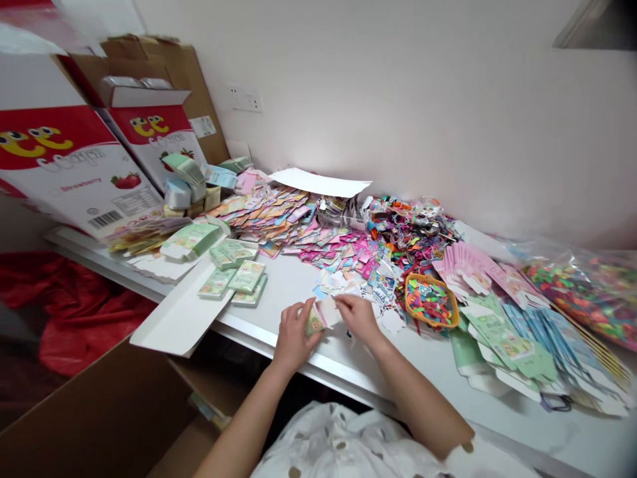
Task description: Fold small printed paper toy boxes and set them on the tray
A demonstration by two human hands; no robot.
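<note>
My left hand [293, 335] is closed around a small green printed carton [316, 320] above the table's front edge. A white piece of card [331, 312] stands out from the carton's right side; whether it is a flap or a separate piece I cannot tell. My right hand [359, 320] pinches that piece at its far end. Just beyond my hands lie scattered stickers [381, 285]. To the left of them, several filled green cartons [249, 277] sit in small stacks, partly on a long white card strip [186, 302].
An orange basket [454, 312] of colourful small pieces stands right of my hands. Fanned flat cartons [517, 345] and a clear bag [592, 285] lie farther right. Heaps of printed packets [279, 216] and trinkets [413, 222] line the wall. Strawberry-printed boxes [74, 172] stand left; an open cardboard box [99, 411] is below.
</note>
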